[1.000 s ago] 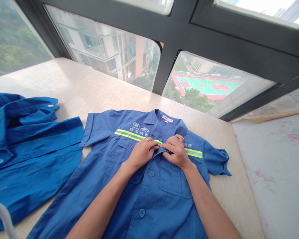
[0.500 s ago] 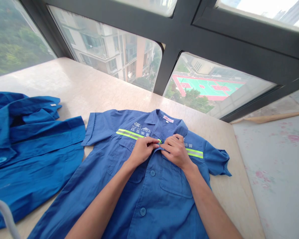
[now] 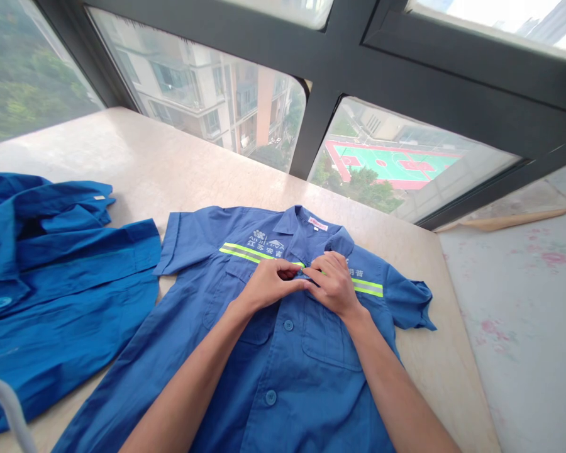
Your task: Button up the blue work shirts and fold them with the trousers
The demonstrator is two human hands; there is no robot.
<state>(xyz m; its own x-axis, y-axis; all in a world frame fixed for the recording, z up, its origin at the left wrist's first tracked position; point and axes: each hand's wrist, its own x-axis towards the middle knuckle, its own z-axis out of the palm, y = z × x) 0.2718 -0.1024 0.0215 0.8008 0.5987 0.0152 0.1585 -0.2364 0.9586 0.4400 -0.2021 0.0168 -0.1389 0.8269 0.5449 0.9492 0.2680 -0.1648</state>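
A blue short-sleeved work shirt (image 3: pixel 292 365) with a yellow reflective chest stripe lies front up on the beige stone ledge (image 3: pixel 170 170), collar towards the window. My left hand (image 3: pixel 268 283) and my right hand (image 3: pixel 332 283) meet at the shirt's front placket, just below the collar. The fingers of both hands are pinched on the placket edge at chest height. Two buttons lower down the front are fastened. What lies under my fingertips is hidden.
A second, darker blue garment (image 3: pixel 51 283) lies crumpled at the left of the ledge. A dark-framed window (image 3: pixel 321 94) runs along the far edge. A white curved bar (image 3: pixel 9 409) pokes in at the bottom left. A pale speckled surface (image 3: pixel 528 314) adjoins on the right.
My hands have stayed at the placket, and the fingers have shifted slightly as they work the fabric. The shirt has not moved.
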